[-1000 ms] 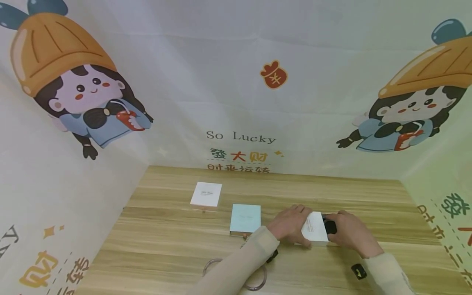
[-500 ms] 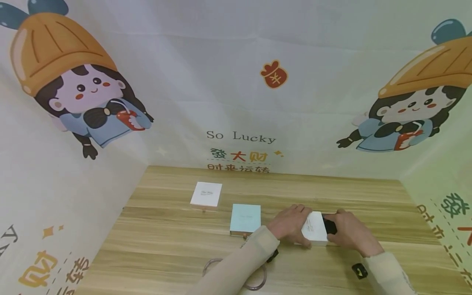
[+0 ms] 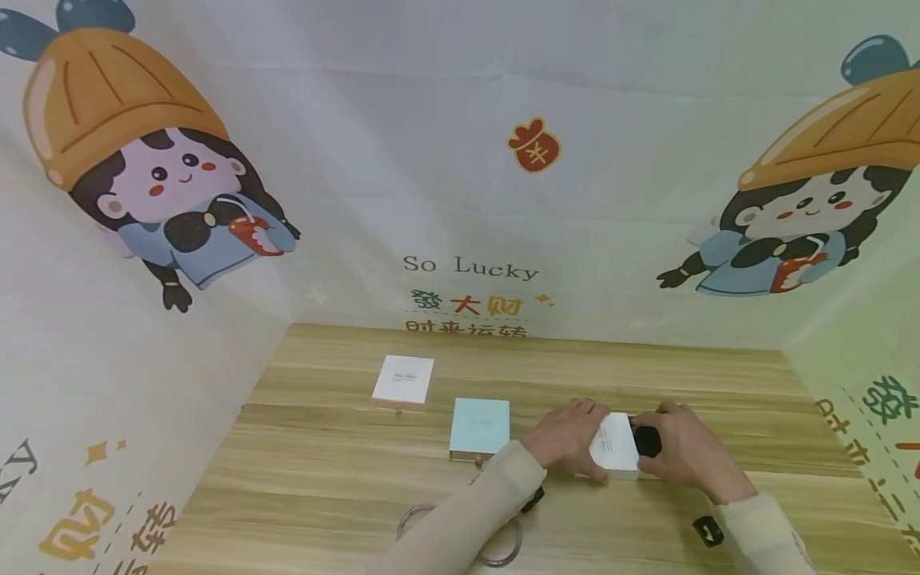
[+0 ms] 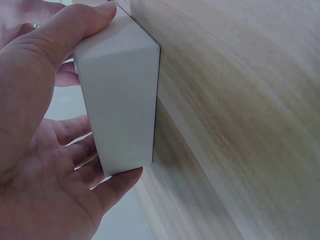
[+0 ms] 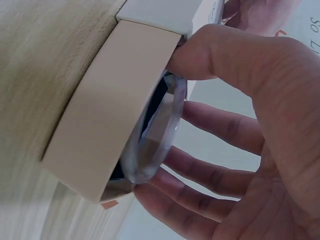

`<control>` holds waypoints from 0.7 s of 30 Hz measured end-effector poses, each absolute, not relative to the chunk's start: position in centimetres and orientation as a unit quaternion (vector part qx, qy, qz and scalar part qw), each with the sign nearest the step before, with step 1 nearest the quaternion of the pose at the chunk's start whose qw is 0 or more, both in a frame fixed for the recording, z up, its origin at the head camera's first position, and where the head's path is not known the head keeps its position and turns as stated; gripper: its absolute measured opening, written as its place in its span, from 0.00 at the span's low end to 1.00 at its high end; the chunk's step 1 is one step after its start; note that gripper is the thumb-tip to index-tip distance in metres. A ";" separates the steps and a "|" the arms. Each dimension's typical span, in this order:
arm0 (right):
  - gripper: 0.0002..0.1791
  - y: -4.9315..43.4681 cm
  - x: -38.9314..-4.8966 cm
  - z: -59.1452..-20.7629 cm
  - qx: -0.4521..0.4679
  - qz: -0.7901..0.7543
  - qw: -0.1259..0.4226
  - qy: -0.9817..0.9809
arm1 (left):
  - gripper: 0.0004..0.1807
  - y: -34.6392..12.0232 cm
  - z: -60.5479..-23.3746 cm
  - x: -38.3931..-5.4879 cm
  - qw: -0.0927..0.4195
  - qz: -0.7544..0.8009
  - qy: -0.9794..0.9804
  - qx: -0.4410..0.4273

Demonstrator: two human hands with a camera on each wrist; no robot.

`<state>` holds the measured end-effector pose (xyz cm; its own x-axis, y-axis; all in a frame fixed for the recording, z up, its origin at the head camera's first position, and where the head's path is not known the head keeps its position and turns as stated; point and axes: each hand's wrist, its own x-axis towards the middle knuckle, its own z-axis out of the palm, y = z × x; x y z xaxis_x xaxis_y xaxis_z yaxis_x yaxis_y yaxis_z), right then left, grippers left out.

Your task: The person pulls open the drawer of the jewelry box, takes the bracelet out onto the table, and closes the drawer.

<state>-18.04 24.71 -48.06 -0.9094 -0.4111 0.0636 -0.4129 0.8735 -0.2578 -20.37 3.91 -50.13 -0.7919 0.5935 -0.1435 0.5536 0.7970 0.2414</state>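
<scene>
My left hand (image 3: 571, 435) grips the white sleeve of a drawer box (image 3: 614, 443), thumb and fingers on opposite sides, as the left wrist view shows. The sleeve (image 4: 120, 105) lies flat on the table. A peach-coloured drawer (image 5: 110, 100) is slid partway out of it, dark inside. At the drawer, my right hand (image 3: 683, 447) holds a translucent bangle (image 5: 172, 130) by its edge, thumb at one end and fingers at the other. The bangle stands tilted in the drawer's opening, its lower part close to the drawer's wall. In the head view it is hardly visible.
A pale blue box (image 3: 480, 425) lies left of my left hand, and another white box (image 3: 405, 378) farther back. A second bangle (image 3: 509, 551) on the wooden table (image 3: 287, 495) is partly hidden by my left forearm. Printed cloth walls (image 3: 611, 263) enclose the table's back and sides.
My right hand has shifted slightly to the right and up at the drawer, and the dark patch between its fingers shows a rounder outline. The left hand and the sleeve stay put.
</scene>
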 end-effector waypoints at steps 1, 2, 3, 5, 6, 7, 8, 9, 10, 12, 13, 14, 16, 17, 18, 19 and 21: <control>0.29 24.8 -17.9 -48.1 0.212 0.135 0.013 -0.968 | 0.53 3.9 -50.1 -20.4 0.106 0.094 0.942 0.304; 0.29 24.8 -17.8 -48.2 0.209 0.137 0.021 -0.968 | 0.53 3.9 -50.1 -20.4 0.107 0.093 0.942 0.304; 0.28 24.9 -17.7 -48.3 0.205 0.138 0.027 -0.969 | 0.53 3.9 -50.1 -20.4 0.108 0.094 0.942 0.304; 0.29 25.0 -17.4 -48.4 0.196 0.141 0.036 -0.970 | 0.53 4.0 -50.1 -20.3 0.111 0.095 0.941 0.304; 0.29 25.1 -17.4 -48.5 0.191 0.143 0.038 -0.970 | 0.53 4.0 -50.1 -20.3 0.112 0.095 0.941 0.304; 0.28 25.1 -17.3 -48.5 0.185 0.147 0.040 -0.971 | 0.53 4.0 -50.1 -20.3 0.112 0.096 0.941 0.304; 0.28 25.2 -17.2 -48.5 0.179 0.152 0.042 -0.971 | 0.53 3.9 -50.1 -20.3 0.112 0.096 0.941 0.304; 0.28 25.3 -17.1 -48.4 0.174 0.158 0.046 -0.971 | 0.53 3.9 -50.0 -20.3 0.112 0.097 0.941 0.303; 0.28 25.3 -17.1 -48.4 0.170 0.165 0.051 -0.970 | 0.53 3.9 -50.0 -20.3 0.112 0.098 0.941 0.303; 0.27 25.5 -16.9 -48.2 0.165 0.179 0.063 -0.968 | 0.53 3.9 -50.0 -20.4 0.109 0.100 0.941 0.303; 0.28 25.5 -16.8 -48.1 0.164 0.186 0.070 -0.966 | 0.53 3.9 -50.0 -20.4 0.107 0.101 0.941 0.304; 0.28 25.5 -16.7 -48.0 0.164 0.192 0.077 -0.965 | 0.53 3.9 -50.0 -20.4 0.106 0.102 0.941 0.304; 0.29 25.5 -16.3 -47.9 0.167 0.206 0.087 -0.960 | 0.53 3.9 -50.2 -20.4 0.104 0.102 0.941 0.306; 0.29 25.5 -16.1 -47.8 0.169 0.212 0.092 -0.958 | 0.53 3.9 -50.2 -20.5 0.102 0.102 0.941 0.307; 0.29 25.4 -15.9 -47.8 0.174 0.218 0.097 -0.955 | 0.53 3.8 -50.3 -20.5 0.101 0.102 0.941 0.307; 0.28 25.4 -15.7 -47.8 0.180 0.225 0.102 -0.952 | 0.53 3.8 -50.4 -20.4 0.099 0.103 0.940 0.309; 0.28 25.3 -15.1 -47.8 0.192 0.243 0.108 -0.945 | 0.52 3.9 -50.5 -20.4 0.096 0.103 0.940 0.311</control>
